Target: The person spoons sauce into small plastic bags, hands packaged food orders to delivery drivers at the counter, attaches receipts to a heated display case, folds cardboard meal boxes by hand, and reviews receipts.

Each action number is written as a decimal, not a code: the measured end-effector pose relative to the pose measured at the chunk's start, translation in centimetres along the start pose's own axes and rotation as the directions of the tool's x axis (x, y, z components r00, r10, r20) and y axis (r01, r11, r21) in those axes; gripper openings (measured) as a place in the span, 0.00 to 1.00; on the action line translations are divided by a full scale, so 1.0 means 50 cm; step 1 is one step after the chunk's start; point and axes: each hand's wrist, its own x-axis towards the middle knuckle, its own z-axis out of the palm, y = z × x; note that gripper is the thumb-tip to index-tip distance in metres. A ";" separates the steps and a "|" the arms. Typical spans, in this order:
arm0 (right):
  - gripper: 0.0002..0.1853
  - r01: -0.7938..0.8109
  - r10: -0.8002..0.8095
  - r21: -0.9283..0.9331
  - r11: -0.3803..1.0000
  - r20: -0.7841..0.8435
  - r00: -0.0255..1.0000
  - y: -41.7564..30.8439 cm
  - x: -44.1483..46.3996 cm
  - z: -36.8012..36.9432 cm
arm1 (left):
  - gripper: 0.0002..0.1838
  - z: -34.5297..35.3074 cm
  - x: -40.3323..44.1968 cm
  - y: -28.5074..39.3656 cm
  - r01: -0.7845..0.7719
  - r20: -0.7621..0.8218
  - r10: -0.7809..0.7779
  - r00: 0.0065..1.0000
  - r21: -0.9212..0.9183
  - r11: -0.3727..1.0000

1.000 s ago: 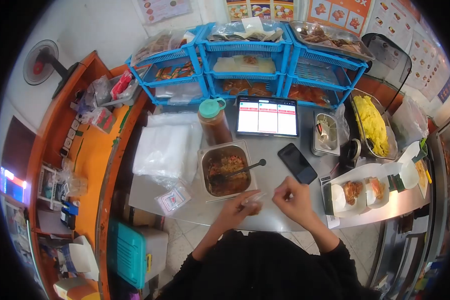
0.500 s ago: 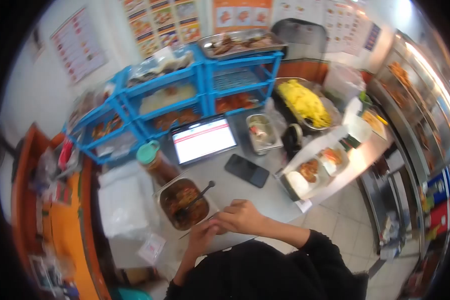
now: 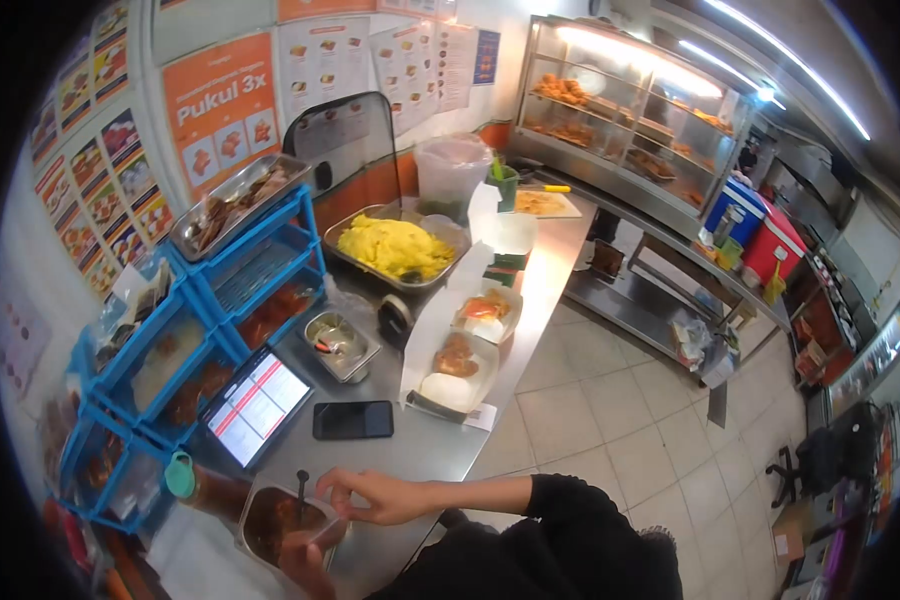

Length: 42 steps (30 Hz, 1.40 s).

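Observation:
Near the bottom centre, my right hand has its fingers bent and pinched together at the edge of a small clear plastic bag. My left hand, blurred and lower, is closed around the same bag. Both hands are over the near side of a metal tub of chopped relish with a black spoon in it. A bottle with a green lid lies left of the tub in view. Beyond the hands are a black phone and a lit tablet.
Open paper boxes with rice and fried food line the counter edge. Behind are a tray of yellow food, a small metal container and blue racks. A glass food cabinet and coolers stand at the right.
The view has swung to the right, bringing in the glass cabinet and floor. My hands, apart a second ago, came together at the small bag and are now beside the tub.

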 end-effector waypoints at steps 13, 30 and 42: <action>0.41 0.035 -0.058 0.234 0.972 0.092 0.994 0.022 0.012 0.042 | 0.04 -0.033 0.001 -0.012 -0.091 0.118 0.069 0.991 0.190 0.978; 0.34 0.156 -0.156 0.015 0.988 0.212 0.965 0.035 0.053 0.067 | 0.05 -0.059 -0.006 0.053 0.094 0.014 -0.103 0.995 0.305 0.948; 0.11 0.434 -0.396 -0.708 0.557 0.233 0.888 0.047 0.480 -0.065 | 0.41 -0.256 -0.219 -0.011 0.548 -0.464 -0.326 0.824 0.504 0.667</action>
